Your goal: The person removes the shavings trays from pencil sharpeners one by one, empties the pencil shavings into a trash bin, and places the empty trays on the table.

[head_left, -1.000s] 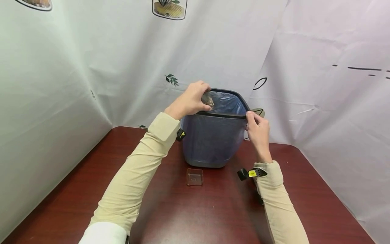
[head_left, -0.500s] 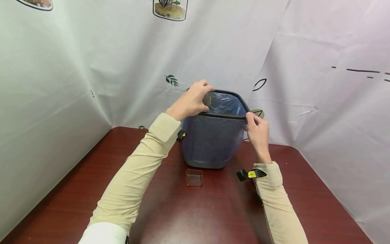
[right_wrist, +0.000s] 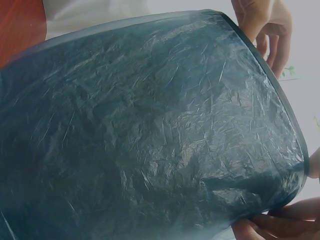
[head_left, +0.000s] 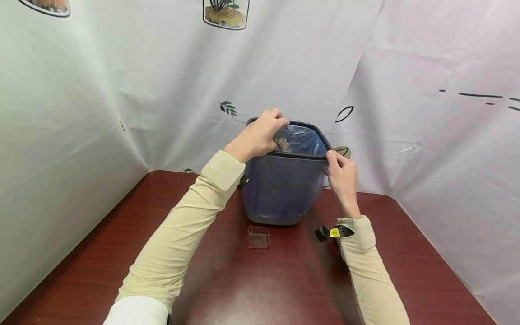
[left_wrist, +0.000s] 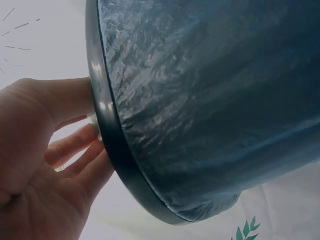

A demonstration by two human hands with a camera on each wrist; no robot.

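Observation:
A trash can [head_left: 280,189] with a bluish plastic liner and black rim stands at the table's back. My left hand [head_left: 260,134] reaches over the rim's left part. Its curled fingers and thumb seem to hold a clear plastic container, mostly hidden; in the left wrist view, a sliver of clear plastic [left_wrist: 94,121] shows between the fingers and the rim. Tan bits [head_left: 282,144] show beside that hand in the can's mouth. My right hand [head_left: 342,178] pinches the rim at the near right corner; its fingers [right_wrist: 292,217] press the liner in the right wrist view.
On the reddish-brown table [head_left: 260,289], a small clear square box [head_left: 258,238] lies in front of the can. White printed sheeting [head_left: 170,90] hangs close behind the can and along both sides.
My left hand has shifted slightly right and turned over the can's mouth, and the tan bits show lower. The right hand keeps its hold on the rim; the can stays put.

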